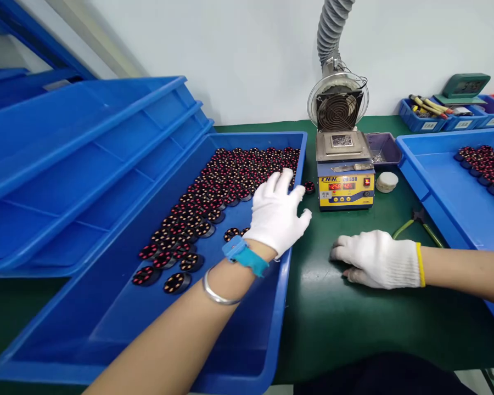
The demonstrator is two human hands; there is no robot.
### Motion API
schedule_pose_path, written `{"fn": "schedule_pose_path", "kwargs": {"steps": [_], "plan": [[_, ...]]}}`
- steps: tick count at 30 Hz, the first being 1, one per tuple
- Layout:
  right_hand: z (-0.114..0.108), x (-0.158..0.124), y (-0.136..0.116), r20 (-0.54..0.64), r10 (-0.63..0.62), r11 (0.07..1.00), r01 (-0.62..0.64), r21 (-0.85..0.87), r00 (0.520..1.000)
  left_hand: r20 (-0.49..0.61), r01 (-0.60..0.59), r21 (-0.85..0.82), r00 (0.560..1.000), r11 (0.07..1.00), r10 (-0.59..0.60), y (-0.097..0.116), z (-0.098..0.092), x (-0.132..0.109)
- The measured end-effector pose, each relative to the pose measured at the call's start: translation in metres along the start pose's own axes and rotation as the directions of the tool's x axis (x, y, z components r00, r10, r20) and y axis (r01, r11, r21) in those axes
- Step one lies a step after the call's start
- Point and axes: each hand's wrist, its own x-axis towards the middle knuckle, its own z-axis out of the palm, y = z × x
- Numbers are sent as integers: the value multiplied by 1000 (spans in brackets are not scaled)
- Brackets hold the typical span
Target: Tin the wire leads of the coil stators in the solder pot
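My left hand (278, 211), in a white glove, reaches over the right side of a blue tray (247, 351). Its fingers are spread and nothing shows in them. Under and beyond it lie many round black parts (230, 175) with red or copper-coloured dots on top. One black part (309, 187) sits outside the tray, near the left hand's fingertips. On the green mat (325, 323) rests my right hand (374, 260), gloved, with darkened fingertips. Its fingers bend loosely, a gap shows before the thumb, and I see nothing held.
A yellow-and-blue solder pot (346, 186) with a fan and a grey duct (333, 30) stands ahead. Green-handled cutters (417, 219), a round white pad (387, 181) and a purple bin (382, 148) are nearby. Another blue tray (448, 186) is at right; stacked trays (107, 153) lean left.
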Motion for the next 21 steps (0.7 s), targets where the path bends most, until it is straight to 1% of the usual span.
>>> {"fn": "schedule_pose_path", "kwargs": {"steps": [2,3,5,6,8,11,13,15,17,18,19,21], "plan": [[2,-10,0,-25,-28,999,29,44,999,134,-135,152,984,979,115,6,1,14],[3,-13,1,-39,-32,998,34,60,999,208,-180,218,969,959,135,9,4,22],[3,-17,3,-61,-26,997,30,71,998,321,-219,328,941,919,109,15,12,41],[2,-17,5,-69,-22,997,26,68,997,353,-220,368,932,904,83,17,18,50],[-1,-16,7,-77,-16,998,21,65,997,373,-205,408,927,890,43,20,30,66],[-7,-15,11,-62,-8,997,13,82,998,374,-193,428,927,883,21,23,39,76],[-11,-15,15,-60,1,995,5,103,998,393,-219,436,919,873,34,24,36,71],[-15,-15,19,-77,11,991,0,135,997,434,-278,417,897,865,79,25,24,57],[-18,-14,24,-81,30,986,-16,164,996,482,-342,346,864,874,147,25,10,39],[-19,-13,26,-76,43,985,-30,170,996,499,-356,297,849,886,174,24,3,30],[-19,-12,29,-68,56,985,-44,170,996,505,-357,256,842,898,191,24,-3,22],[-18,-9,33,-50,72,986,-64,154,996,488,-347,218,848,912,206,24,-12,9]]}}
